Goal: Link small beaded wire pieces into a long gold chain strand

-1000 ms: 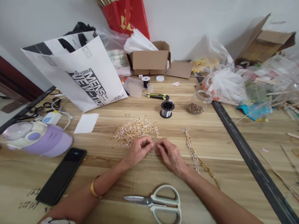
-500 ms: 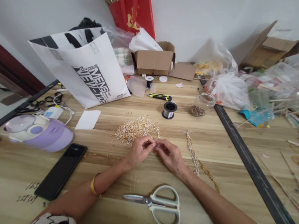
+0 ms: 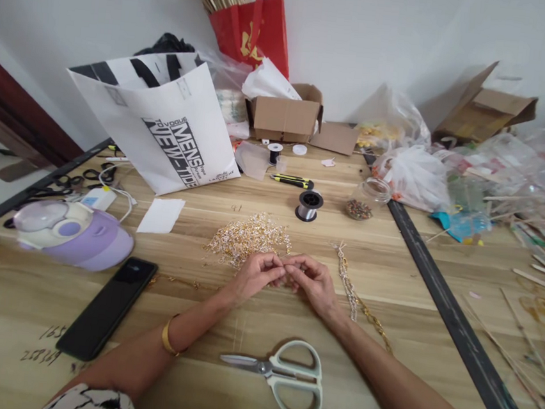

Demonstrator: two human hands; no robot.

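Observation:
My left hand point(image 3: 260, 275) and my right hand point(image 3: 315, 284) meet fingertip to fingertip just above the table. Both are closed in a pinch, and what lies between the fingers is too small to make out. Faint thin lines, like clear thread, show on the table below my left wrist. Behind my left hand lies a loose pile of small gold and pale beads point(image 3: 245, 235). A strand in silver and gold point(image 3: 350, 283) stretches out to the right of my right hand. Nearer me, scissors point(image 3: 280, 370) with pale handles lie slightly apart at the blades.
A spool of clear line point(image 3: 309, 207), a yellow-black utility knife point(image 3: 292, 181) and a jar of beads point(image 3: 359, 208) stand farther back. On the left are a phone point(image 3: 107, 307), a purple bottle point(image 3: 100, 239) and white paper point(image 3: 161, 216). Bags and a cardboard box point(image 3: 285, 117) line the wall.
The fingers of both hands have shifted slightly, with my right fingertips now closer over the left ones. The camera view has tilted a little; the things on the table lie as before.

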